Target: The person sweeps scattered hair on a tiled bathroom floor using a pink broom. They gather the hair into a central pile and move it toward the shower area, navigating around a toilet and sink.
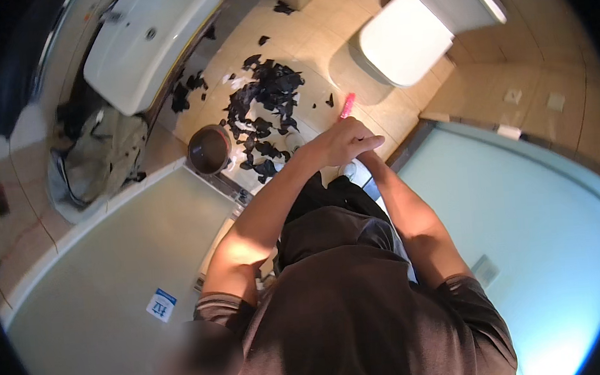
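Note:
My left hand [341,141] is curled in front of my body, its thumb pointing right. Just behind and below it is my right hand [369,155], mostly hidden, and the two appear to touch. A bright pink, textured object [347,105] shows beyond my left knuckles. Its lower end is covered, so I cannot tell whether either hand holds it. Past my hands, a heap of torn black scraps [276,86] is spread over the tiled floor [309,38], with some whitish bits among them.
A dark bucket [209,151] with a reddish rim stands left of the scraps. A white washbasin [146,41] is at upper left, a white toilet [404,39] at upper right. Frosted panels flank me left [125,249] and right [517,191]. Grey-beige cloth [111,144] lies below the basin.

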`<action>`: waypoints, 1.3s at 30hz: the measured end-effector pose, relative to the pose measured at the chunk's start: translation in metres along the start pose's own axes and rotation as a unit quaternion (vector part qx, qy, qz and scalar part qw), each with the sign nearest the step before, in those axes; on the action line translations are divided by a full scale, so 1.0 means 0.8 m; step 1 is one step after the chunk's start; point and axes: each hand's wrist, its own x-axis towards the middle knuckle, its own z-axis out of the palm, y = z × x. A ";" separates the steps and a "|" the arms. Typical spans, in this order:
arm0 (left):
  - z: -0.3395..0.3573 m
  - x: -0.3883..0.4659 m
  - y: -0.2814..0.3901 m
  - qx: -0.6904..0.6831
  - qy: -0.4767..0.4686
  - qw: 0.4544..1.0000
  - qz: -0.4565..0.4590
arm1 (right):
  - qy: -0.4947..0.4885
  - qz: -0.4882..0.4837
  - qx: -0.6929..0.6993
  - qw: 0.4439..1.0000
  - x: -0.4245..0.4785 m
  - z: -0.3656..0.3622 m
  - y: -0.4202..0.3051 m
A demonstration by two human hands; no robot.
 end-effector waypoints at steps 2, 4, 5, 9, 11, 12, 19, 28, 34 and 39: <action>-0.051 -0.032 0.026 0.041 -0.001 0.999 -0.020 | -0.032 -0.040 0.123 0.991 0.039 0.021 -0.073; -0.084 -0.049 0.027 0.109 0.005 0.994 -0.005 | -0.056 -0.072 0.200 0.976 0.078 0.040 -0.131; -0.098 -0.057 0.029 0.144 0.007 0.990 0.000 | -0.070 -0.084 0.218 0.970 0.096 0.049 -0.152; -0.107 -0.080 0.060 0.201 0.161 0.958 0.125 | -0.050 -0.210 0.191 0.958 0.161 0.081 -0.195; -0.108 -0.085 0.084 0.187 0.047 0.980 -0.051 | -0.166 -0.187 0.161 0.955 0.177 0.069 -0.216; -0.105 -0.087 0.097 0.192 0.049 0.979 -0.049 | -0.173 -0.200 0.019 0.964 0.184 0.065 -0.232; -0.107 -0.088 0.192 0.166 0.183 0.967 0.069 | -0.263 -0.352 -0.129 0.889 0.223 0.006 -0.360; -0.107 -0.052 0.214 0.087 0.433 0.897 -0.012 | -0.433 -0.487 0.107 0.751 0.274 0.005 -0.364; -0.019 0.026 0.270 0.127 0.622 0.772 0.019 | -0.666 -0.434 0.216 0.567 0.233 -0.056 -0.377; 0.072 0.082 0.264 0.176 0.766 0.617 -0.051 | -0.779 -0.434 0.277 0.358 0.188 -0.103 -0.388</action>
